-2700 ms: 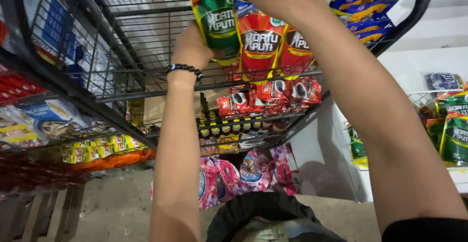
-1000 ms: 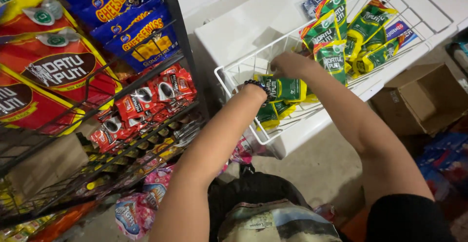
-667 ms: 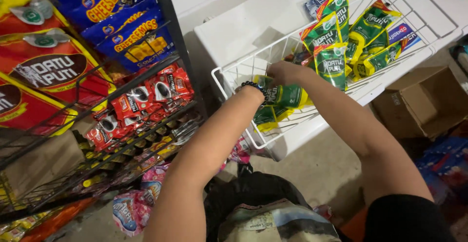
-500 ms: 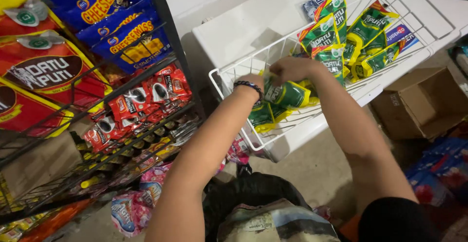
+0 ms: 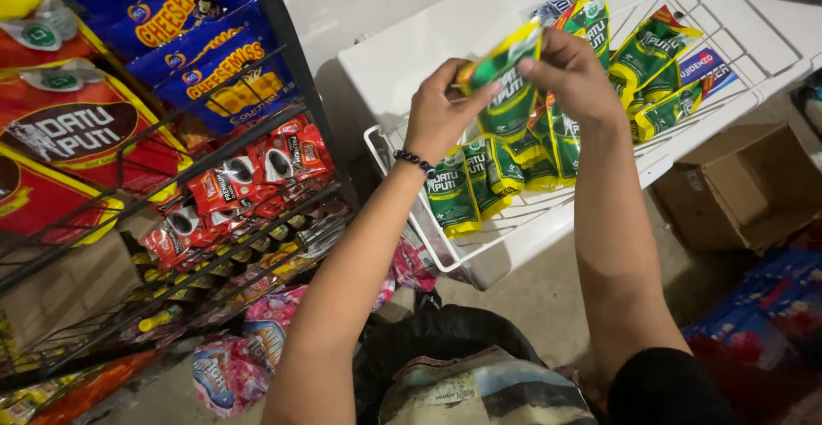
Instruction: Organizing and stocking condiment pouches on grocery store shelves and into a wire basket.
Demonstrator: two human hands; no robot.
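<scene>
I've got both hands up over the white wire basket (image 5: 402,147) now, and they share one green and yellow sachet (image 5: 507,91). My left hand (image 5: 445,112) is closed on its left upper corner, thumb in front and fingers curled behind; a dark bead bracelet (image 5: 417,162) sits on that wrist. My right hand (image 5: 574,70) pinches the right upper edge, fingers folded tight over the top. The sachet hangs between the two, lifted clear above the others. Below it, more green sachets (image 5: 479,181) lie in an overlapping row inside the basket, and a second cluster (image 5: 655,74) sits further right in the same basket, near a blue packet (image 5: 702,64). The basket rests on a white surface (image 5: 445,27). To my left, a black wire rack (image 5: 282,74) carries blue snack bags (image 5: 201,40), big red pouches (image 5: 73,134) and small red sachets (image 5: 257,168). A brown cardboard box (image 5: 745,185) stands on the floor to the right, open
</scene>
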